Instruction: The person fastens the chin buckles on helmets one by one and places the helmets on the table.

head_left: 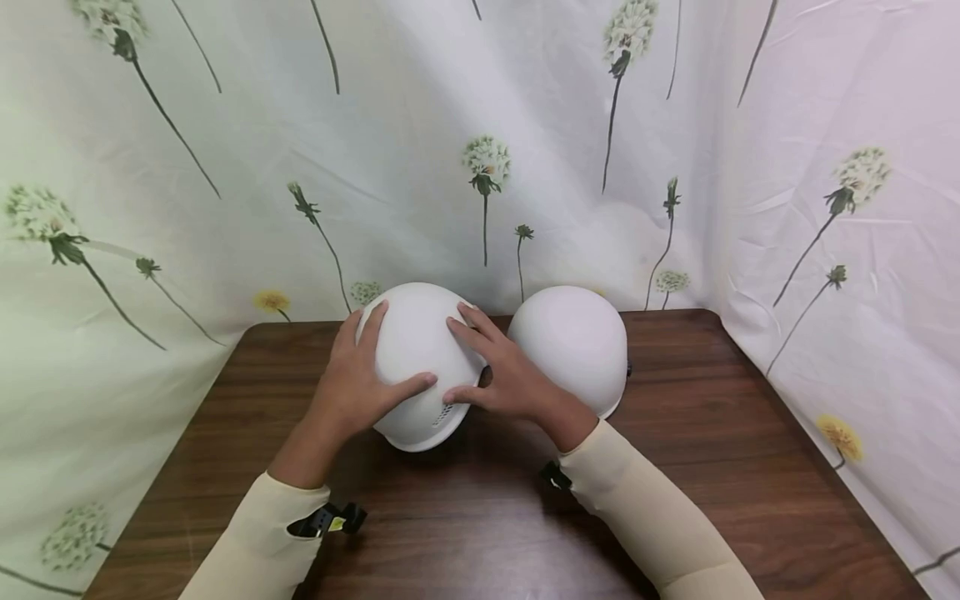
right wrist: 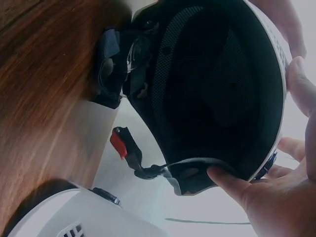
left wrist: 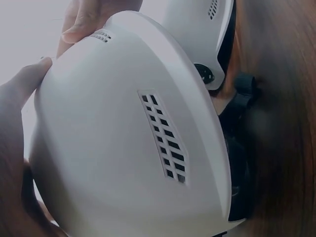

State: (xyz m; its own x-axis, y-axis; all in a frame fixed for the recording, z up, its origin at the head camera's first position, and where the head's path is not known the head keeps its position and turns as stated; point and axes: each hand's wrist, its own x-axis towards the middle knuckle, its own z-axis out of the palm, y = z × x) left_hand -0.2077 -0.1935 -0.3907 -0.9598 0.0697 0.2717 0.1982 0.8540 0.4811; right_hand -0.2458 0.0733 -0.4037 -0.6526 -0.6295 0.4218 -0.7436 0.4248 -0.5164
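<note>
Sleeves [head_left: 660, 517] cropped | left hand [head_left: 358, 385], right hand [head_left: 513, 377]: fingers clamped on tilted helmet [head_left: 420, 342] | second helmet [head_left: 572, 346] partly hidden

Head view: both sleeves [head_left: 660, 525] cut at btm edge; part of 2nd helmet [head_left: 567, 342] hidden behind R hand [head_left: 510, 375]. L-wrist cam: L hand [head_left: 356, 379] cut by L edge. R-wrist cam: inside of gripped helmet [head_left: 420, 342] mostly too dark to tell, 2nd helmet cut at btm.

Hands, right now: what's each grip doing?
Left hand: closed, holding the white helmet on the left.
Right hand: closed, holding that same helmet from the opposite side.
</note>
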